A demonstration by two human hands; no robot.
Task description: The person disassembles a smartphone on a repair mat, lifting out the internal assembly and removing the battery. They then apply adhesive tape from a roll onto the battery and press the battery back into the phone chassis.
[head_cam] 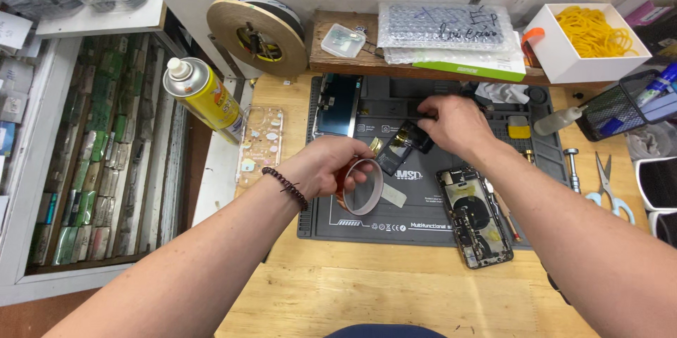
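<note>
My left hand (326,166) grips a roll of amber tape (362,187) upright over the grey work mat (423,222). A strip of tape runs from the roll toward a small black part (403,145) on the mat. My right hand (455,124) presses down on the far end of that black part with its fingertips. An opened phone body (475,216), its insides showing, lies on the mat below my right wrist. A detached phone screen (337,105) rests at the mat's upper left.
A yellow spray can (203,97) and a clear phone case (259,145) stand left of the mat. A large tape reel (255,35), bubble-wrap packets (443,28) and a white box of rubber bands (587,38) sit at the back. Scissors (608,186) lie at right.
</note>
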